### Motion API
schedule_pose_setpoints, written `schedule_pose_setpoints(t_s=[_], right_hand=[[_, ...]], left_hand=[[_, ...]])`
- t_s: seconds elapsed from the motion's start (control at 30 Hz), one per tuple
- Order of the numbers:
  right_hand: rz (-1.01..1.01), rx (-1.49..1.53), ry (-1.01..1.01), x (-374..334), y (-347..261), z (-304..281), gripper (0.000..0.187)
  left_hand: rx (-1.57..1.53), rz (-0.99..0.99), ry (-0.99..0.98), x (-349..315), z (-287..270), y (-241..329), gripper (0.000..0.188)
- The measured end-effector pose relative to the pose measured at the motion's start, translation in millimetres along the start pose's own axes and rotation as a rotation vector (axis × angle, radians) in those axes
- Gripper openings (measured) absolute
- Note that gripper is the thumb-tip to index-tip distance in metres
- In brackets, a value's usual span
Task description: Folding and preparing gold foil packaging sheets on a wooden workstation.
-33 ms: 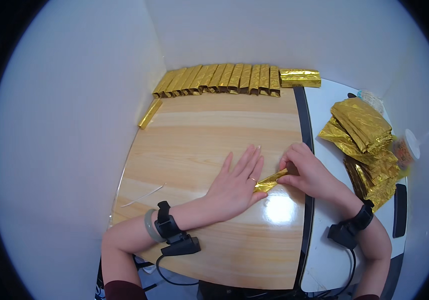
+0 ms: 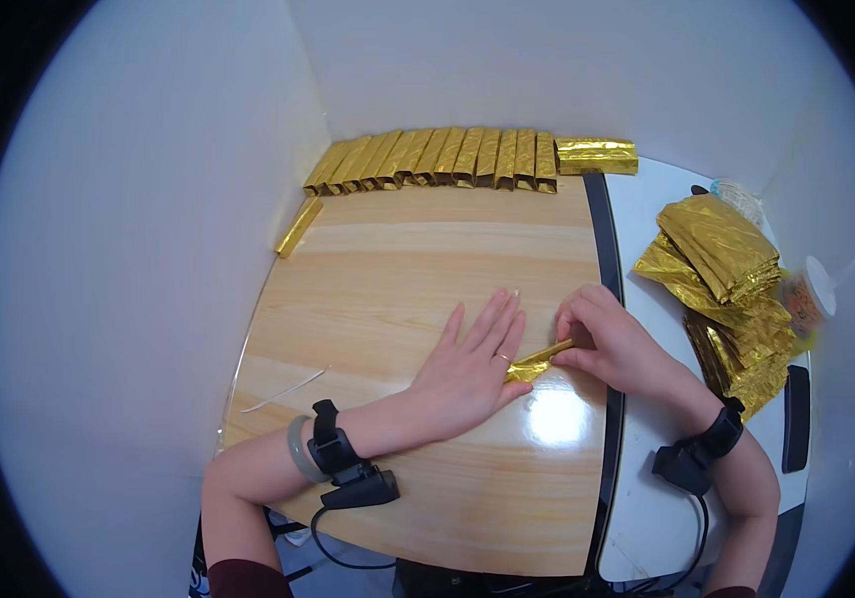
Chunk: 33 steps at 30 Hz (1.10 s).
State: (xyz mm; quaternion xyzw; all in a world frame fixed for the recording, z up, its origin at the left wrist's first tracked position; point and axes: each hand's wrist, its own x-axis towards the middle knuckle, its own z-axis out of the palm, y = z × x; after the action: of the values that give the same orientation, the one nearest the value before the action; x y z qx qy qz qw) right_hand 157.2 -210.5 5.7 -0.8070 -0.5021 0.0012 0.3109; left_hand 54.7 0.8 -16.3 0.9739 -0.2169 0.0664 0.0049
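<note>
My left hand (image 2: 472,364) lies flat on the wooden tabletop, fingers stretched out and the thumb pointing right. Its thumb side rests on a small piece of gold foil paper (image 2: 527,371), hiding part of it. The sheet's upper edge forms a narrow, straight fold that slants up to the right. At that right end, my right hand (image 2: 602,339) is closed, pinching the fold between thumb and fingers. The foil's left part is hidden beneath the left hand.
Folded gold foil pieces (image 2: 432,157) stand in a row along the back edge, with a flat one (image 2: 597,155) beside them. Another gold strip (image 2: 299,228) lies far left, a thin white strip (image 2: 286,390) nearer. Stacked gold sheets (image 2: 721,249) and a lidded cup (image 2: 808,297) are on the right.
The folded upper edge of the gold foil paper looks narrower and straighter between my hands. Both hands have stayed almost in place.
</note>
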Motion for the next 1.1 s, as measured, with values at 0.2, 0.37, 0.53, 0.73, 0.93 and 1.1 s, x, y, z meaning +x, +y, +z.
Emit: schedule_pose_setpoints(t_s=[0.2, 0.37, 0.53, 0.73, 0.93, 1.1], right_hand=[[0.307, 0.562, -0.131, -6.5, -27.7, -18.2, 0.016], [0.26, 0.571, -0.136, -12.6, -55.7, -47.2, 0.014], [0.108, 0.45, -0.143, -16.7, -68.6, -56.1, 0.016], [-0.088, 0.067, 0.039, -20.8, -83.4, -51.6, 0.014], [-0.193, 0.036, 0.159, -17.7, -73.6, -52.9, 0.01], [0.223, 0.441, 0.089, -18.2, -57.1, -66.8, 0.012]], left_hand=[[-0.411, 0.219, 0.004, -1.6, -2.7, -14.5, 0.054], [-1.225, -0.036, -0.478, 0.1, -53.1, -0.4, 0.036], [-1.563, -0.061, -0.45, -1.3, -73.9, 14.2, 0.033], [-1.448, -0.213, -0.415, -2.1, -88.2, 26.7, 0.03], [-1.362, -0.091, -0.375, -2.1, -91.3, 20.9, 0.029], [-1.509, -0.097, -0.53, -3.1, -85.1, -2.5, 0.029]])
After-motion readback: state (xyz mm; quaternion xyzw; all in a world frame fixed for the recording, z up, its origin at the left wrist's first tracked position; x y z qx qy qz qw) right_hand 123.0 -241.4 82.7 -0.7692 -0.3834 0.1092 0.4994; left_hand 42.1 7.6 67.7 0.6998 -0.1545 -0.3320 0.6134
